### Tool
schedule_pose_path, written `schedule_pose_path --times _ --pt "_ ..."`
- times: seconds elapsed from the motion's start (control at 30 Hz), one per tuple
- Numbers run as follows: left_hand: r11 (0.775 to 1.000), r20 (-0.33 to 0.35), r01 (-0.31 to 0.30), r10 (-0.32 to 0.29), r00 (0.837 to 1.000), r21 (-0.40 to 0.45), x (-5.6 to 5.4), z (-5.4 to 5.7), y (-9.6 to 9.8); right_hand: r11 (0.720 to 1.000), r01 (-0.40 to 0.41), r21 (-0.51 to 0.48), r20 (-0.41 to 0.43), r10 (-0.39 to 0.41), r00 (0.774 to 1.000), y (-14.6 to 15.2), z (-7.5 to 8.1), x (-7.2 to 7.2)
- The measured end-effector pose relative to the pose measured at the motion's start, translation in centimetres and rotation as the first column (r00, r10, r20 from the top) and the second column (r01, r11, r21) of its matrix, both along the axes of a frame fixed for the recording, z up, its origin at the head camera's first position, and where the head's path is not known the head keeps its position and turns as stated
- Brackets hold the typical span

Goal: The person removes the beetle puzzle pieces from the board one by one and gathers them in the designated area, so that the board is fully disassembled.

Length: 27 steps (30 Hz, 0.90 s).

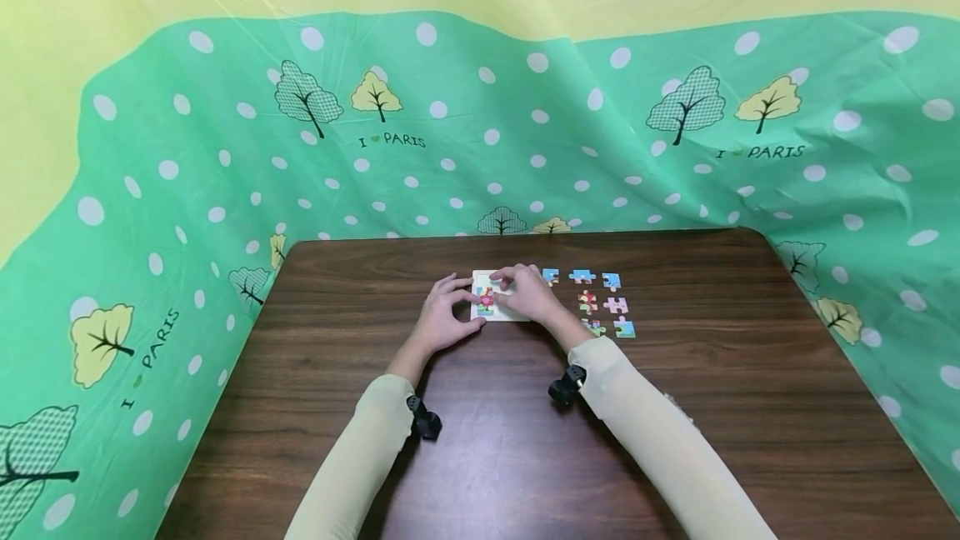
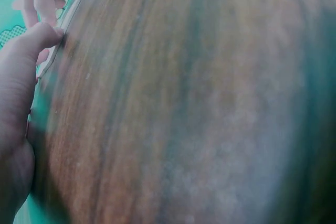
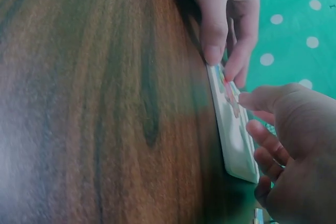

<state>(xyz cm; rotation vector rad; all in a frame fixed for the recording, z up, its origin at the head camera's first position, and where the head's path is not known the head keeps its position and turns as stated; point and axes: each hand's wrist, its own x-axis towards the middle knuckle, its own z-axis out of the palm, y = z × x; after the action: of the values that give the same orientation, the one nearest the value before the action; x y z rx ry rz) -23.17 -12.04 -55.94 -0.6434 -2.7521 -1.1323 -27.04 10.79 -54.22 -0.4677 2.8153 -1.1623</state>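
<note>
A white puzzle board (image 1: 477, 277) lies flat on the table, with colourful jigsaw pieces (image 1: 485, 303) in its left part. My left hand (image 1: 441, 317) holds the board's left end, the thumb against the near edge and the index fingertip over the fitted pieces. Above the board is my right hand (image 1: 529, 297), thumb and fingers spread apart. In the right wrist view the right thumb (image 3: 262, 97) touches down by the pieces, while the other fingers curl loosely beside the board; no piece shows between them. The right hand covers much of the board in the head view.
Right of the board lie several loose jigsaw pieces in rough rows, including a blue piece (image 1: 582, 276), a pink piece (image 1: 617, 305) and a green-blue corner piece (image 1: 625, 329). The brown wooden table (image 1: 495, 440) meets a green dotted cloth (image 1: 450, 165) behind and at the sides.
</note>
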Motion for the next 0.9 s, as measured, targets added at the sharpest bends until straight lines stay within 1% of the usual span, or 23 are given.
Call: schedule_pose_path --times 0.03,0.07,0.2,0.27,0.3,0.47,0.6,0.9 --pt "1.000 -0.001 0.000 0.000 1.000 0.002 0.0 0.0 0.0 1.000 -0.004 0.004 -0.002 0.004 1.000 -0.1 0.2 0.1" --pt "1.000 -0.002 0.000 0.000 1.000 0.002 0.0 0.0 0.0 1.000 -0.007 0.011 -0.022 0.008 1.000 -0.2 -0.1 0.1" --pt "1.000 -0.022 0.007 -0.007 1.000 0.006 0.0 -0.2 0.0 0.999 -0.018 0.044 -0.026 0.019 0.999 -0.5 0.5 0.8" --pt "1.000 -0.031 0.011 -0.010 0.999 0.008 0.0 -0.3 0.0 0.998 -0.018 0.062 -0.014 0.019 1.000 -0.6 0.8 1.1" --pt "1.000 -0.038 0.011 -0.011 0.999 0.005 0.0 -0.3 0.0 0.998 -0.020 0.067 0.004 0.020 1.000 -0.7 1.2 1.4" --pt "1.000 -0.049 0.012 -0.012 0.999 0.003 -0.1 -0.4 0.1 0.994 -0.013 0.105 0.025 0.010 1.000 -1.1 1.3 1.6" --pt "1.000 -0.061 0.012 -0.011 0.998 0.009 -0.1 -0.4 0.1 0.994 -0.001 0.107 0.025 -0.002 1.000 -1.3 1.5 1.7" --pt "1.000 -0.037 0.004 -0.004 0.999 0.008 0.0 -0.2 0.1 0.995 0.009 0.098 0.017 -0.011 1.000 -1.3 1.0 1.5"
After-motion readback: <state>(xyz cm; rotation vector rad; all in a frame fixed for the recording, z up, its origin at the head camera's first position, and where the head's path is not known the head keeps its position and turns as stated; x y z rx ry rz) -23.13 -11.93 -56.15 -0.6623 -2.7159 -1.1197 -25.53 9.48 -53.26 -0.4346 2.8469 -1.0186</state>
